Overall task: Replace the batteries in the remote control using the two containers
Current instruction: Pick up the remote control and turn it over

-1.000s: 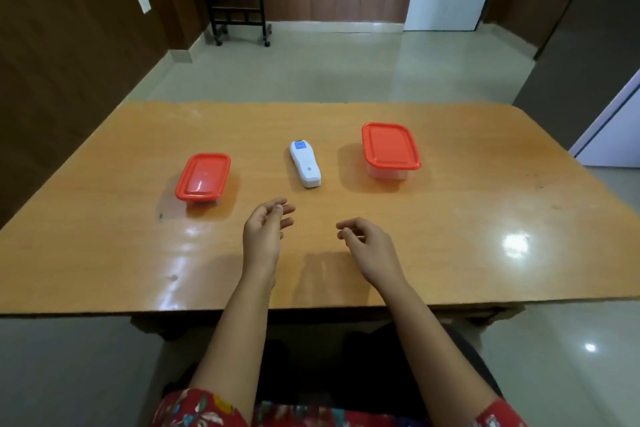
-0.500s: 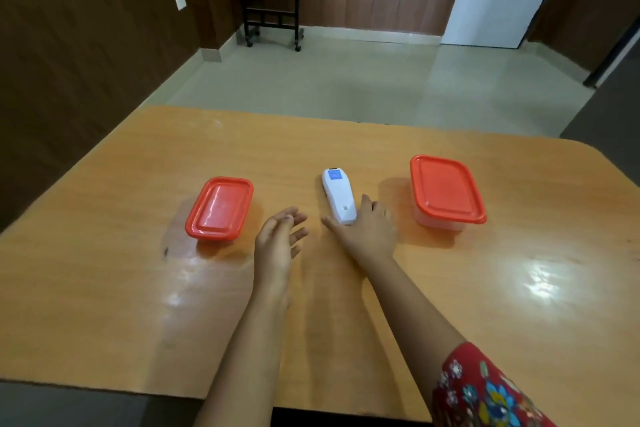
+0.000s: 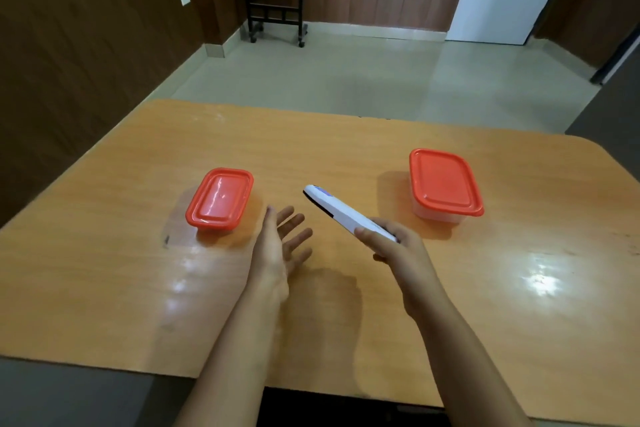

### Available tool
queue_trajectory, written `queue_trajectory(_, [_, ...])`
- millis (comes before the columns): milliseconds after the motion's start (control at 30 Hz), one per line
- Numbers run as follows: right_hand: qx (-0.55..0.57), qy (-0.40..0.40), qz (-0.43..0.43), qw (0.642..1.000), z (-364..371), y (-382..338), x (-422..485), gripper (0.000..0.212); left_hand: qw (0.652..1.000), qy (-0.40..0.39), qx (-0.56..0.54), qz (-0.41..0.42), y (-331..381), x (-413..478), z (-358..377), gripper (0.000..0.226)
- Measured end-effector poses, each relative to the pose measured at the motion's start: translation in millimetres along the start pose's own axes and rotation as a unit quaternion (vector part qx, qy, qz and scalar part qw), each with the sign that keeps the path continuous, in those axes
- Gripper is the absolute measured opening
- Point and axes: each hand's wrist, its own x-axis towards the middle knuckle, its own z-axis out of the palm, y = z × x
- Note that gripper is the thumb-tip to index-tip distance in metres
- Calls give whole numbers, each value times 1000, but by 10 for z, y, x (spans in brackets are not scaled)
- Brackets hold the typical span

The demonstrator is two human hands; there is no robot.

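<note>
**Desk:** What does the frame show?

**Caption writer:** A person at a wooden table lifts a white remote control clear of the surface. The right hand is closed around its near end, thumb on the white upper face; the far end points up and to the left. The left hand waits just left of it, palm up, fingers spread, holding nothing.

**Desk:** And the two containers?

**Caption writer:** Both stand on the table with their red lids pressed on. The smaller container sits to the left, near the empty hand. The larger container sits to the right, clear walls visible below its lid. What either holds cannot be made out from here.

**Desk:** How far along is the job?

**Caption writer:** Barely begun, by the look of it. The remote is in hand; that is all. Its battery cover is out of sight, so whether it is on or off cannot be told. No batteries are in view. Left to do, I judge: open the remote, take the old cells out, uncap both boxes, fit fresh cells and close up.
</note>
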Motion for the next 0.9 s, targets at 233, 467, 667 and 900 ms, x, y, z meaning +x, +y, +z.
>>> queue_trajectory(233, [89,-55,39,994,-249,151,-165,32,993,-93,23,-71,-58,-114,61,55])
queue_trajectory(467, [250,-58,74,964,-266,133,60,68,986,-125,-92,-58,-12,-112,15,19])
queue_trajectory(667, [312,-65,156,935,-9,204,84,31,983,-168,-43,-53,-72,-202,37,27])
queue_trajectory(900, [275,-90,180,940,69,204,14,35,989,-50,133,48,-17,-147,-89,18])
